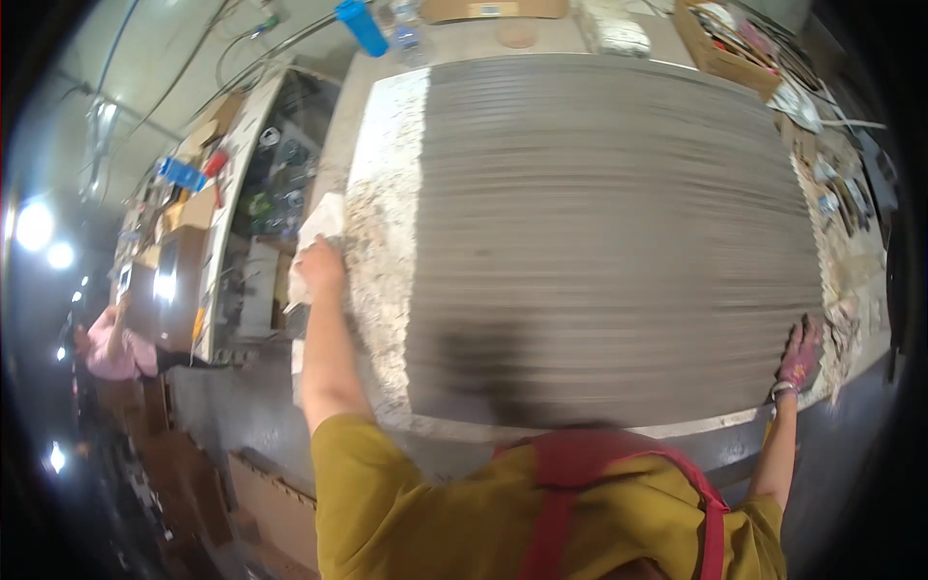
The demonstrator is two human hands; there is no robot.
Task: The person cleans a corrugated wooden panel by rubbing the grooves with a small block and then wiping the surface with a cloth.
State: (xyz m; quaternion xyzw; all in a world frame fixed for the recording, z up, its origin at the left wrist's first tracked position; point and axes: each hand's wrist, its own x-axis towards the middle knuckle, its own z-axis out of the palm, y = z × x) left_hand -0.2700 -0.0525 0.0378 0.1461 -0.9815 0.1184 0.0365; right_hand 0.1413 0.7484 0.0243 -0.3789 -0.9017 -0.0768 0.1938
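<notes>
A wide stack of thin grey-brown sheets or strips, with fine lines running across it, covers most of the table before me. My left hand is bare and reaches to the table's left edge. Its fingers are closed on a crumpled white cloth or paper; which of the two I cannot tell. My right hand, in a pinkish-purple glove, lies with its fingers stretched out at the near right corner of the grey stack. A pale, speckled strip of board shows left of the stack.
A blue cup and a clear bottle stand at the far left. At the far right is a cardboard box of odds and ends; scraps line the right edge. Leftward, a person in pink stands by a cluttered shelf.
</notes>
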